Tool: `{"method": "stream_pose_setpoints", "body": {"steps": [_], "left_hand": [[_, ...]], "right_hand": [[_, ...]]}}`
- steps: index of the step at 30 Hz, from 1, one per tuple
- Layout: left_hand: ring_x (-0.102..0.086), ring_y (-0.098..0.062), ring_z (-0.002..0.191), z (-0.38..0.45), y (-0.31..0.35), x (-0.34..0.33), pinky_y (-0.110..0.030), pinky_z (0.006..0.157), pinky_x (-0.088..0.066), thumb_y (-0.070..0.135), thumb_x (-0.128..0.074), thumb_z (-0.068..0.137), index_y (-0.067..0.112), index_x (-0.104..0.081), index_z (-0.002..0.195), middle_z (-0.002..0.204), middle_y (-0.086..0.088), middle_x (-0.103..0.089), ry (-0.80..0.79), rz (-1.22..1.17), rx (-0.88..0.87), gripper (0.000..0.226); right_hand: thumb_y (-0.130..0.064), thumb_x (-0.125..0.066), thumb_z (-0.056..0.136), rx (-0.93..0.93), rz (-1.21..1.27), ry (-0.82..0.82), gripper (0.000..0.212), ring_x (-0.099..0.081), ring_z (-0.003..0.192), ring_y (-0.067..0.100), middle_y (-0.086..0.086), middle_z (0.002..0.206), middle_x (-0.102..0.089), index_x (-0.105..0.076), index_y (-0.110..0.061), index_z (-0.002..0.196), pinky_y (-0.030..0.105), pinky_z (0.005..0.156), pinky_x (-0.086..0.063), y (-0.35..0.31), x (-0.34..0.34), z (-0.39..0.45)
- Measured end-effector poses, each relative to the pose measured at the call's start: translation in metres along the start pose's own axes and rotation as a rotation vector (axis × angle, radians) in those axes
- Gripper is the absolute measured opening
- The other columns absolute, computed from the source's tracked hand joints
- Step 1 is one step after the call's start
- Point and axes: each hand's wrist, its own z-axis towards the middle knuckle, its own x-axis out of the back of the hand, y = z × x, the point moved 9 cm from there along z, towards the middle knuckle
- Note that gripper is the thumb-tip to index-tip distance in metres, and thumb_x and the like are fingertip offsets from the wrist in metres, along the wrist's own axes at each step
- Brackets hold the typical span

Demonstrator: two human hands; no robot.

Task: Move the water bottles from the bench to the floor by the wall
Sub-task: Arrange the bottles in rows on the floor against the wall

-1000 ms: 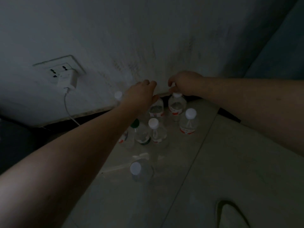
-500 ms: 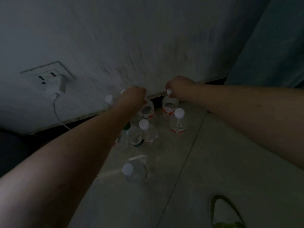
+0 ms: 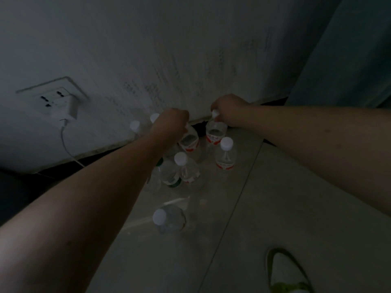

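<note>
Lot: small clear plastic water bottles, white screw caps, most with red-and-white labels. All placed relative to the wall (image 3: 169, 49).

- Left hand (image 3: 169, 124): fingers curled over the top of a red-labelled bottle (image 3: 189, 140) standing at the wall's foot. The cap is hidden under the hand, so whether it is pinched or cupped cannot be told.
- Right hand (image 3: 229, 109): fingertips pinch the white cap of a second red-labelled bottle (image 3: 215, 133), also at the wall's foot, just beside the first.
- Third red-labelled bottle (image 3: 225, 154): upright, one row out from the wall, near the right-hand bottle, untouched.
- Fourth bottle (image 3: 186, 168): white cap, one row out from the wall, close against a green-labelled bottle (image 3: 170, 174).
- Two white caps (image 3: 135, 124) show against the wall beyond the left forearm; their bodies are mostly hidden.
- Lone bottle (image 3: 169, 219): farthest from the wall, well apart from the cluster, on the tiled floor (image 3: 275, 197).

Handling, by judgement: thin-walled and stiff only while full; light to moderate in weight depending on fill, which the dim light obscures. Walls likely dent under a hard squeeze and may be slippery. The cap and neck are the firm places to hold; a wrap around the labelled middle is steadier. Narrow bases in a tight cluster tip easily when neighbours are knocked.

Other items: wall socket (image 3: 53, 96) with white charger (image 3: 67, 109) and cable on the wall; a shoe (image 3: 285, 273) on the floor well away from it.
</note>
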Motion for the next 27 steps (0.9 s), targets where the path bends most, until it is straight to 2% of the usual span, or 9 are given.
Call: {"method": "stream_pose_setpoints", "body": {"steps": [3, 7, 8, 12, 14, 19, 21, 24, 27], "left_hand": [[-0.054, -0.029, 0.096, 0.005, 0.009, -0.002, -0.032, 0.070, -0.040, 0.016, -0.051, 0.095, 0.003, -0.049, 0.119, 0.114, -0.018, -0.053, -0.023, 0.033, -0.043, 0.028], [-0.053, -0.031, 0.105, 0.009, 0.009, 0.001, -0.036, 0.081, -0.044, 0.011, -0.049, 0.095, 0.005, -0.047, 0.125, 0.118, -0.018, -0.050, -0.008, 0.060, -0.054, 0.031], [-0.053, -0.032, 0.104, 0.009, 0.007, 0.002, -0.036, 0.080, -0.044, 0.013, -0.049, 0.095, 0.005, -0.047, 0.125, 0.117, -0.018, -0.050, -0.001, 0.062, -0.051, 0.031], [-0.053, -0.029, 0.101, 0.012, 0.000, 0.001, -0.034, 0.077, -0.039, 0.033, -0.051, 0.094, 0.007, -0.048, 0.123, 0.113, -0.015, -0.054, -0.018, 0.057, -0.014, 0.039], [-0.051, -0.024, 0.089, 0.014, 0.000, -0.003, -0.033, 0.073, -0.039, 0.043, -0.050, 0.094, 0.007, -0.051, 0.117, 0.105, -0.013, -0.056, -0.036, 0.090, 0.008, 0.042], [-0.056, -0.027, 0.088, 0.017, 0.003, -0.005, -0.031, 0.069, -0.037, 0.052, -0.045, 0.093, 0.002, -0.058, 0.104, 0.102, -0.016, -0.061, 0.018, 0.147, 0.034, 0.054], [-0.055, -0.026, 0.085, 0.016, 0.003, -0.005, -0.032, 0.070, -0.039, 0.058, -0.043, 0.091, 0.001, -0.060, 0.102, 0.100, -0.016, -0.062, 0.002, 0.149, 0.059, 0.060], [-0.056, -0.030, 0.099, 0.015, 0.003, -0.004, -0.036, 0.076, -0.042, 0.061, -0.049, 0.087, 0.005, -0.049, 0.122, 0.113, -0.017, -0.056, -0.006, 0.108, 0.034, 0.066], [-0.053, -0.033, 0.108, 0.013, 0.009, -0.019, -0.042, 0.087, -0.047, 0.048, -0.058, 0.088, 0.015, -0.033, 0.138, 0.125, -0.015, -0.045, -0.143, 0.175, -0.082, 0.065]], "right_hand": [[-0.016, -0.059, 0.089, 0.002, 0.022, -0.010, 0.031, -0.055, 0.108, 0.028, 0.015, 0.121, -0.057, -0.060, -0.004, 0.117, 0.023, 0.073, -0.036, -0.001, 0.001, 0.000], [-0.011, -0.054, 0.091, 0.039, 0.021, 0.021, 0.026, -0.055, 0.107, 0.029, 0.017, 0.119, -0.057, -0.060, -0.002, 0.115, 0.021, 0.065, -0.034, -0.005, 0.007, 0.001], [-0.011, -0.054, 0.091, 0.053, 0.012, 0.032, 0.027, -0.055, 0.106, 0.030, 0.018, 0.118, -0.056, -0.060, -0.002, 0.116, 0.022, 0.067, -0.035, -0.007, 0.010, 0.001], [-0.013, -0.057, 0.090, 0.056, -0.004, 0.010, 0.028, -0.055, 0.107, 0.030, 0.018, 0.118, -0.057, -0.061, 0.000, 0.114, 0.024, 0.075, -0.037, -0.007, 0.008, 0.002], [-0.013, -0.058, 0.089, 0.055, -0.005, 0.004, 0.028, -0.057, 0.107, 0.030, 0.017, 0.117, -0.059, -0.062, -0.001, 0.114, 0.026, 0.078, -0.040, -0.007, 0.006, 0.003], [-0.010, -0.056, 0.089, 0.040, 0.018, -0.020, 0.026, -0.056, 0.106, 0.030, 0.019, 0.116, -0.059, -0.062, 0.002, 0.112, 0.021, 0.066, -0.033, -0.004, -0.002, 0.004], [-0.010, -0.055, 0.090, 0.056, 0.019, -0.029, 0.027, -0.055, 0.107, 0.030, 0.018, 0.118, -0.057, -0.061, 0.001, 0.114, 0.021, 0.066, -0.034, -0.006, -0.004, 0.003], [-0.013, -0.057, 0.090, 0.080, 0.011, -0.025, 0.030, -0.055, 0.107, 0.029, 0.015, 0.119, -0.056, -0.060, -0.003, 0.118, 0.024, 0.073, -0.037, -0.010, -0.002, 0.000], [-0.009, -0.054, 0.089, 0.093, 0.009, -0.033, 0.029, -0.055, 0.106, 0.030, 0.016, 0.119, -0.056, -0.061, -0.002, 0.116, 0.023, 0.072, -0.035, -0.014, -0.005, 0.001]]}}
